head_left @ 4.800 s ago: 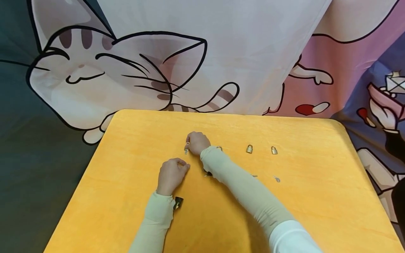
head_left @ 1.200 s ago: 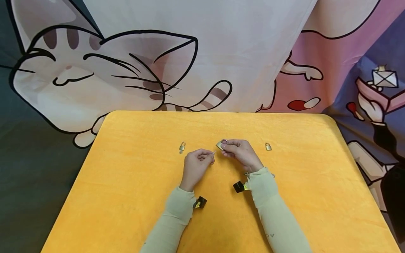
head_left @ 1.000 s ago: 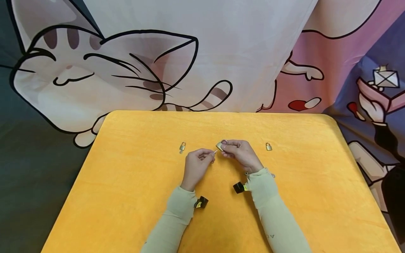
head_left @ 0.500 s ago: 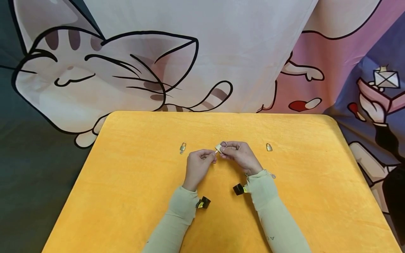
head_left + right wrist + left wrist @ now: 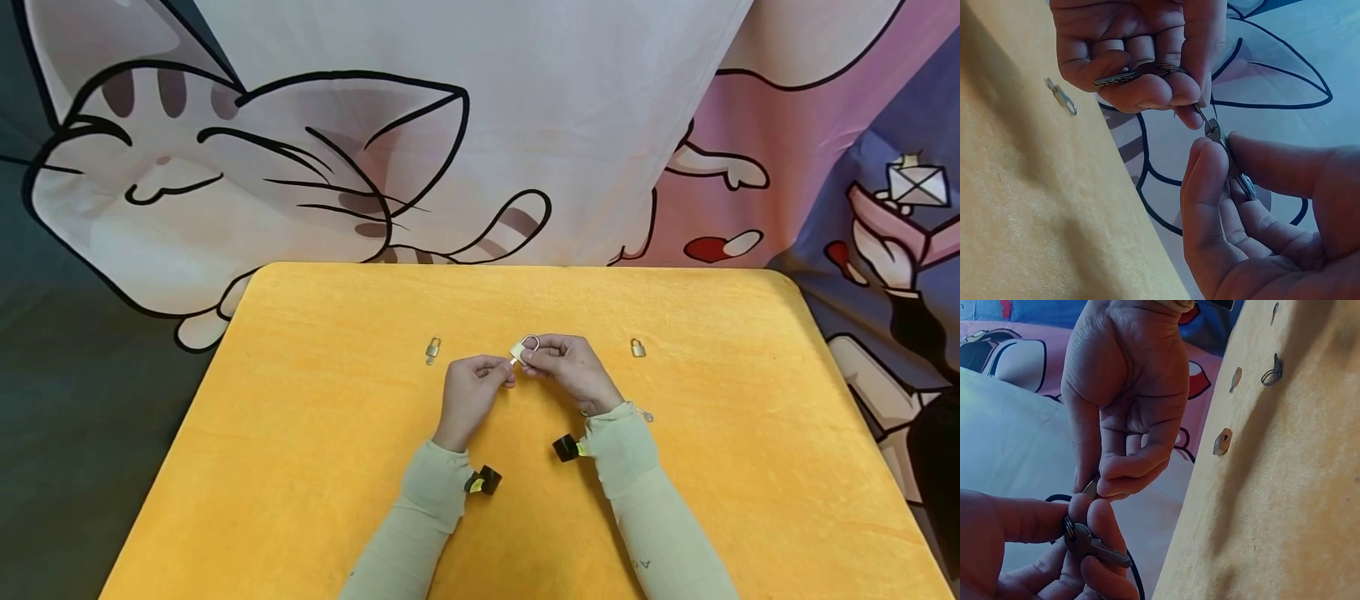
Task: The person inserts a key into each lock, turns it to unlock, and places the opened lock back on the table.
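In the head view, reaches over the yellow table from its near edge with both sleeved forearms, slanted inward to meet past the middle, closer to the far edge. With the left hand, fingers curled, pinches a small key, aimed toward the far right corner. With the right hand, angled in from the right, grips a brass padlock above the tabletop, tilted on a diagonal long axis, with shackle toward the far right corner and base toward the near left one, at the key's tip. Shows also a keyed padlock toward the left edge, plus a bare padlock and a loose key toward the right edge. In the left wrist view, shows the left hand low, palm partly visible, with a split ring and a second key dangling across its fingers; shows above it the right hand, closed on the brass padlock, and on the table a third padlock, keyhole toward the camera. In the right wrist view, shows the key's shaft running down into or against the padlock's base; cannot tell how deep.
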The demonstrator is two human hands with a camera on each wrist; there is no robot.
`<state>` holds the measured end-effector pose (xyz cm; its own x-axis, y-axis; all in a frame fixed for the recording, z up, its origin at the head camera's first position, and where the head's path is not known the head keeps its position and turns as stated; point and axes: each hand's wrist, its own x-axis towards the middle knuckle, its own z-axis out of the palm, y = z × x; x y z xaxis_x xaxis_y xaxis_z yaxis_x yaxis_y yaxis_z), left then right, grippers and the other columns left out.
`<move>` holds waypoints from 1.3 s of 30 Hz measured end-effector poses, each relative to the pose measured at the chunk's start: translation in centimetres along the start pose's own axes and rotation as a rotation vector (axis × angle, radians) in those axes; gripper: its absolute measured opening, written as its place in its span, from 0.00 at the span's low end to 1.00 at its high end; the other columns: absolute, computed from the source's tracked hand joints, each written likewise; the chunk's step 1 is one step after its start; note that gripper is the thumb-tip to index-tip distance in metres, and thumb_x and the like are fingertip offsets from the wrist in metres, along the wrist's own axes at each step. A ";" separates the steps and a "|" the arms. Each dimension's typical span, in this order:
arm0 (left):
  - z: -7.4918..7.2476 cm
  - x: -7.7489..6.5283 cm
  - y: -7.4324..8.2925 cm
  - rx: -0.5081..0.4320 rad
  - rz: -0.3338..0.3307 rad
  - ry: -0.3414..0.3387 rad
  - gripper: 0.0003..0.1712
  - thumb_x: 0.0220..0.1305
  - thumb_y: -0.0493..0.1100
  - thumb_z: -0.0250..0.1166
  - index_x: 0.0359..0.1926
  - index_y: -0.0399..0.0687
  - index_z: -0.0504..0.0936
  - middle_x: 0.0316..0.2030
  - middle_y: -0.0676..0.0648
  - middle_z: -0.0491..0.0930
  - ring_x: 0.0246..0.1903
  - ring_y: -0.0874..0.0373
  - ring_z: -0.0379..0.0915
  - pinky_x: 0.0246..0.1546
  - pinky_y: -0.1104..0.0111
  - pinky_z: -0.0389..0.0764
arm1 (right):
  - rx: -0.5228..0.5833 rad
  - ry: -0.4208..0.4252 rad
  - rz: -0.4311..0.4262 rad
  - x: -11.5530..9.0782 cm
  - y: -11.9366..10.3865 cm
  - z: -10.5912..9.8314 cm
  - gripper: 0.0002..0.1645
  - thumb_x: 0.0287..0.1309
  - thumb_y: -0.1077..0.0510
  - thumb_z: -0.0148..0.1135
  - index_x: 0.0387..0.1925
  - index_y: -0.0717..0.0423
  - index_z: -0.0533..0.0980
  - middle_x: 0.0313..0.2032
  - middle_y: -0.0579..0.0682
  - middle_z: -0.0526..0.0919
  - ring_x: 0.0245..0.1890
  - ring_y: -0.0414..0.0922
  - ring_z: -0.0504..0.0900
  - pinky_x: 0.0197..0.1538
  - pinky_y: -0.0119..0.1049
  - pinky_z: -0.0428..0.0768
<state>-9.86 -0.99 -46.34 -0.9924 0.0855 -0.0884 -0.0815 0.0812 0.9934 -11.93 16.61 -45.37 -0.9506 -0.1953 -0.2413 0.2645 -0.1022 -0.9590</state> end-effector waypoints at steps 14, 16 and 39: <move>0.1 -0.2 -0.2 -0.024 -0.018 -0.009 0.11 0.67 0.34 0.65 0.41 0.26 0.86 0.29 0.38 0.87 0.31 0.48 0.87 0.44 0.47 0.82 | -0.020 0.008 -0.015 0.0 0.1 0.0 0.15 0.63 0.70 0.63 0.48 0.80 0.76 0.41 0.55 0.85 0.33 0.40 0.85 0.43 0.35 0.84; 0.1 -0.2 -0.3 -0.032 -0.031 -0.022 0.12 0.68 0.35 0.65 0.42 0.26 0.85 0.29 0.40 0.87 0.31 0.50 0.86 0.44 0.47 0.81 | -0.025 0.009 -0.013 0.0 0.2 0.0 0.15 0.63 0.70 0.63 0.48 0.80 0.76 0.41 0.54 0.85 0.33 0.40 0.85 0.43 0.34 0.84; -0.1 0.0 -0.3 0.121 -0.046 -0.115 0.15 0.72 0.39 0.58 0.37 0.31 0.87 0.21 0.50 0.78 0.25 0.46 0.73 0.27 0.70 0.69 | -0.014 0.029 0.007 0.0 0.1 -0.2 0.15 0.64 0.70 0.62 0.49 0.79 0.76 0.43 0.54 0.85 0.34 0.41 0.85 0.42 0.34 0.84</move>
<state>-9.82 -1.12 -46.64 -0.9703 0.1911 -0.1483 -0.1082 0.2056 0.9726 -11.97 16.76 -45.51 -0.9532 -0.1676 -0.2518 0.2687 -0.0870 -0.9593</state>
